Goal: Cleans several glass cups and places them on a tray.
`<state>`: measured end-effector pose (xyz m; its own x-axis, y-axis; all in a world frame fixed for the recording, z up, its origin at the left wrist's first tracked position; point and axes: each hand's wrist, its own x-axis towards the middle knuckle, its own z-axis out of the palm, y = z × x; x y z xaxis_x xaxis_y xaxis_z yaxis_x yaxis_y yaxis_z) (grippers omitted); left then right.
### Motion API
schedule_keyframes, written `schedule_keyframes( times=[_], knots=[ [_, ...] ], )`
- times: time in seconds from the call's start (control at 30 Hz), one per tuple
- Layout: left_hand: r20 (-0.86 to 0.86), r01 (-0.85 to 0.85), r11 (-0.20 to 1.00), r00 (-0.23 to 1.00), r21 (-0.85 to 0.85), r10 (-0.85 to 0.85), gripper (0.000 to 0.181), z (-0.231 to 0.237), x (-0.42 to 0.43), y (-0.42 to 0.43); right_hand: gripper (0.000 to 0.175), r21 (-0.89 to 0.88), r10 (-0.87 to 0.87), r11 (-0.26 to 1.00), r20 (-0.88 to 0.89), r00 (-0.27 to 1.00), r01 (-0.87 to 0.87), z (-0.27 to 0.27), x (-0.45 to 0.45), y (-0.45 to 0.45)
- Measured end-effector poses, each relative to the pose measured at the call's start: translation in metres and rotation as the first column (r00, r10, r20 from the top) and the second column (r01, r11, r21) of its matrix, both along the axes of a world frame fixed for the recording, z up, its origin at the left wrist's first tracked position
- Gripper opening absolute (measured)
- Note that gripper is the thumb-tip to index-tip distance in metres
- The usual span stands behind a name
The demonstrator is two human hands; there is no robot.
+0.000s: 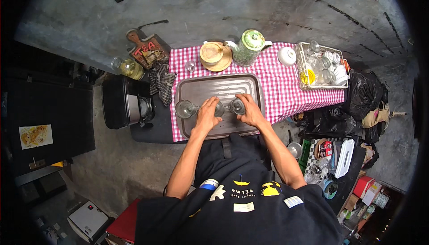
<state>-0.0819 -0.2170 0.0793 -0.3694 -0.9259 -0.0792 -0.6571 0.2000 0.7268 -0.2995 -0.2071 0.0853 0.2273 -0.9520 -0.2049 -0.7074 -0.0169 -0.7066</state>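
Observation:
A brown rectangular tray lies on a pink-and-white checked cloth. Three clear glass mugs stand in a row across it. My left hand is on the middle mug, its fingers hiding part of the glass. The left mug stands just beside that hand, with its handle towards it. My right hand is around the right side of the third mug. Behind the tray are a small glass, a wooden lidded pot on a round wooden plate and a green patterned enamel teapot.
A wire basket of cups and glasses stands at the right, near a white bowl. At the left are a black coffee machine, a checked cloth and a glass jug of yellowish liquid. Black plastic bags lie beyond the table's right end.

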Motion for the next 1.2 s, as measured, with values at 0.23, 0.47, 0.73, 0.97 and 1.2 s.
schedule_keyframes(
  times=[0.23,0.47,0.73,0.97,1.2],
  knots=[
    [0.049,0.031,0.999,0.998,0.020,-0.032,0.081,-0.007,0.003,0.008,0.085,0.010,0.006,1.000,-0.004,1.000,-0.006,-0.010,0.002,0.007],
    [0.247,-0.004,1.000,0.969,-0.020,0.009,0.080,0.034,-0.023,0.028,0.092,-0.031,0.048,0.998,0.036,0.998,-0.047,-0.001,-0.014,0.012],
    [0.081,-0.236,0.965,0.966,-0.114,0.246,0.066,0.065,-0.097,0.039,0.080,0.268,-0.317,0.939,0.426,0.847,0.217,0.011,-0.122,0.016],
    [-0.161,-0.400,0.914,0.909,-0.067,0.385,0.050,0.097,-0.226,0.045,0.065,0.635,-0.663,0.748,0.713,0.229,0.193,0.028,-0.265,-0.019],
    [-0.207,-0.350,0.936,0.913,0.038,0.350,0.044,0.105,-0.316,0.061,0.048,0.664,-0.639,0.745,0.739,-0.212,0.070,0.029,-0.343,-0.094]
  ],
)
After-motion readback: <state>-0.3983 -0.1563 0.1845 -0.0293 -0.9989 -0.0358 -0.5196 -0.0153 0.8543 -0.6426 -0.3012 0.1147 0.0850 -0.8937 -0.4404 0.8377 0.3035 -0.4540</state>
